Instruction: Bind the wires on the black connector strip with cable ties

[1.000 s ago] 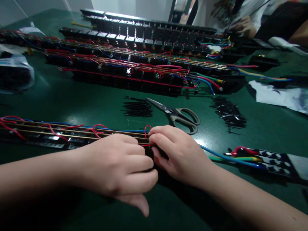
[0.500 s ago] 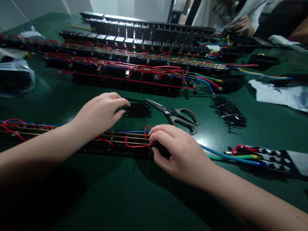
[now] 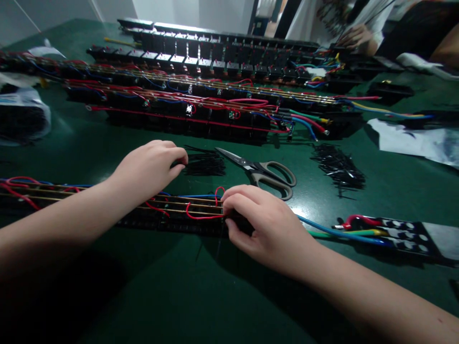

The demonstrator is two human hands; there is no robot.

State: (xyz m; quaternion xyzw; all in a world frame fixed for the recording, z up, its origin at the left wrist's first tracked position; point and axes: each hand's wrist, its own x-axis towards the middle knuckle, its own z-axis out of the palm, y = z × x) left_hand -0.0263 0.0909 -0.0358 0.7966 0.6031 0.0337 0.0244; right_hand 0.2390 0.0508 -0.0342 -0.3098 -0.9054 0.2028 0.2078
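Note:
A long black strip point(image 3: 143, 222) with brass rods, red loops of wire and blue wire lies across the table in front of me. My right hand point(image 3: 258, 222) is closed on its right part, fingertips on the rods by a red wire loop point(image 3: 219, 192) and thumb on the near side. A thin dark strand dangles below these fingertips. Past the strip, my left hand point(image 3: 158, 160) is pinched at the left end of a pile of thin black strips point(image 3: 206, 162), which look like cable ties. Whatever its fingertips hold is hidden.
Scissors point(image 3: 256, 169) lie just behind my right hand. Another pile of black strips point(image 3: 339, 165) is to the right. Thick coloured cables point(image 3: 344, 234) run to a perforated end piece. Several wired strips point(image 3: 186, 105) fill the back. A bag point(image 3: 23, 114) sits left; another person's hand point(image 3: 355, 37) is far right.
My left thumb and forefinger have come together at the pile, where they were apart before. My right hand stays in place on the strip. The view has shifted slightly.

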